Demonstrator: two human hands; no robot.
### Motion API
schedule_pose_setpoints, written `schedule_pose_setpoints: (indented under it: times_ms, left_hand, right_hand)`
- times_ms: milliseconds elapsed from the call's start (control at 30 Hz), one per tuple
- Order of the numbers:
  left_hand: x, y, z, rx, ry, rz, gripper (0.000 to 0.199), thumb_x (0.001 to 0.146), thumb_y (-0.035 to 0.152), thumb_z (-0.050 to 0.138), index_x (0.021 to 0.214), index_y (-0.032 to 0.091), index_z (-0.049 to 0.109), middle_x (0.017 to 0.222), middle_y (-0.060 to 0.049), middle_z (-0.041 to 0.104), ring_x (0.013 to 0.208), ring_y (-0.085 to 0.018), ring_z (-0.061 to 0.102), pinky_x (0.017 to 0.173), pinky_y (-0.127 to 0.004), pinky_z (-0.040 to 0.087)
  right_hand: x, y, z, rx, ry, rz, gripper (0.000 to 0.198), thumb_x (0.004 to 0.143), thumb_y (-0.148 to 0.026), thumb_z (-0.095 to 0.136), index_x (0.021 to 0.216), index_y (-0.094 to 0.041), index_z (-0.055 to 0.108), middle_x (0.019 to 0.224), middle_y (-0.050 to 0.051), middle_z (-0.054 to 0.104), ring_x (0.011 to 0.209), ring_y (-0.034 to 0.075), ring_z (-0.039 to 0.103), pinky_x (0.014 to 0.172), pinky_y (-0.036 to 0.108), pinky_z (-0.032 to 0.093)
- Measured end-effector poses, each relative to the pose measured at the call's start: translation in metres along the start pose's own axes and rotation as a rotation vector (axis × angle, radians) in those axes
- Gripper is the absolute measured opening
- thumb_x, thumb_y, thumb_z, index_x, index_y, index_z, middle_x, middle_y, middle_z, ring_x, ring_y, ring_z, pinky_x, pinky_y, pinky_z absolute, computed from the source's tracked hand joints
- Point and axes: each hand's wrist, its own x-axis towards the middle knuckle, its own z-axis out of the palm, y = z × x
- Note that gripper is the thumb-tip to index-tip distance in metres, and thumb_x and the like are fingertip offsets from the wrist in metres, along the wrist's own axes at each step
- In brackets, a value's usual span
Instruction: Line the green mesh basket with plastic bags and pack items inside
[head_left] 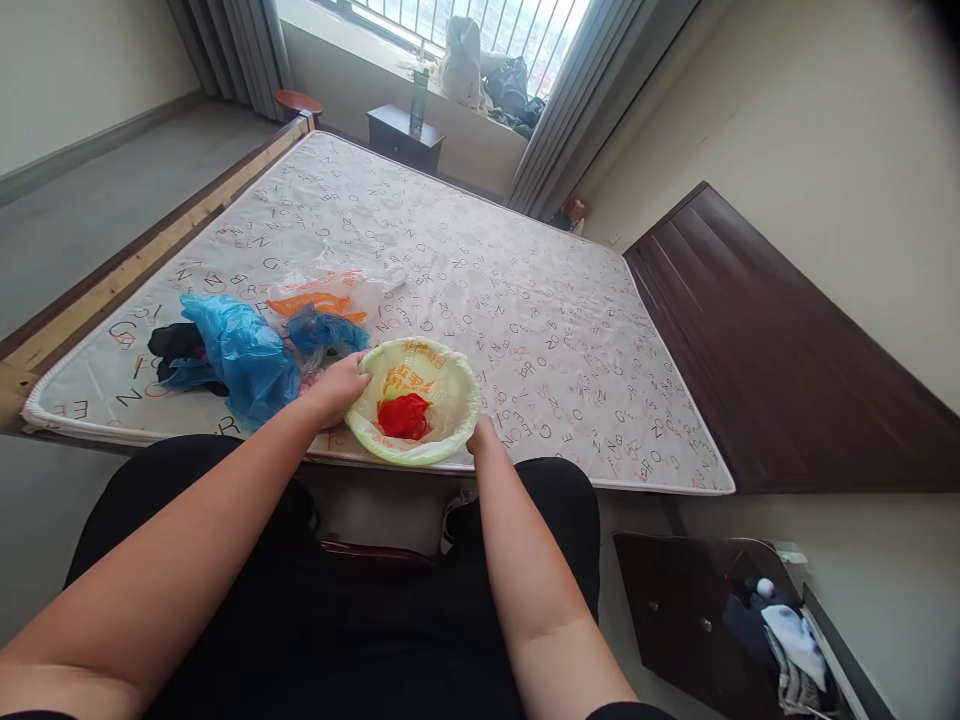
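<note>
Between my hands is a yellow-green trash bin point(471, 425), lined with a pale plastic bag that bears orange print. A crumpled red plastic bag point(405, 416) lies inside at the bottom. My left hand point(341, 388) grips the bin's left rim, thumb over the edge. On the right side my right hand point(481, 433) is against the bin's outer wall, its fingers mostly hidden behind it. To the left, crumpled blue plastic bags point(244, 350), a black bag point(176, 342) and a clear bag with orange print point(322, 298) lie heaped on the mattress.
The letter-printed mattress point(540, 330) fills the middle, with a dark headboard point(787, 360) at right and a wooden bed rail point(150, 235) at left. A nightstand point(405, 140) holding a green vase point(418, 98) stands by the window. Folded clothes point(795, 645) lie on a dark cabinet point(675, 610).
</note>
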Motion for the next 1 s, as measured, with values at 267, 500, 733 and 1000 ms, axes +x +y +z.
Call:
schedule_pose_setpoints:
  times_ms: [267, 500, 733, 1000]
  left_hand:
    - [0.005, -0.004, 0.005, 0.002, 0.046, 0.024, 0.038, 0.085, 0.021, 0.059, 0.122, 0.018, 0.07, 0.115, -0.013, 0.076, 0.103, -0.03, 0.071, 0.087, -0.035, 0.054]
    - [0.0, 0.001, 0.008, -0.368, 0.028, -0.025, 0.045, 0.09, 0.06, 0.062, 0.095, 0.017, 0.071, 0.091, -0.011, 0.077, 0.085, -0.026, 0.07, 0.07, -0.031, 0.054]
    - [0.002, -0.007, 0.025, -0.513, 0.142, -0.133, 0.057, 0.088, 0.074, 0.06, 0.086, 0.017, 0.067, 0.082, -0.01, 0.074, 0.087, -0.025, 0.069, 0.077, -0.033, 0.056]
    - [-0.002, -0.011, 0.025, -0.444, 0.003, -0.241, 0.047, 0.076, 0.046, 0.083, 0.109, 0.016, 0.069, 0.099, -0.016, 0.077, 0.095, -0.03, 0.073, 0.077, -0.037, 0.059]
  right_hand:
    - [-0.014, -0.067, -0.045, 0.171, 0.069, -0.105, 0.024, 0.078, -0.035, 0.073, 0.085, -0.024, 0.052, 0.059, -0.009, 0.046, 0.05, 0.01, 0.048, 0.058, 0.024, 0.052]
    - [-0.032, -0.076, -0.031, -0.226, -0.03, -0.278, 0.035, 0.08, -0.041, 0.07, 0.109, -0.022, 0.064, 0.081, -0.003, 0.063, 0.057, 0.01, 0.051, 0.058, 0.025, 0.049]
    - [-0.017, -0.077, -0.027, -0.725, 0.227, -0.423, 0.048, 0.084, -0.037, 0.069, 0.129, -0.022, 0.065, 0.137, 0.013, 0.063, 0.123, 0.028, 0.061, 0.107, 0.038, 0.047]
    - [0.001, -0.07, -0.035, -0.818, 0.052, -0.315, 0.047, 0.084, -0.036, 0.072, 0.128, -0.024, 0.067, 0.131, 0.012, 0.071, 0.123, 0.033, 0.064, 0.105, 0.043, 0.047]
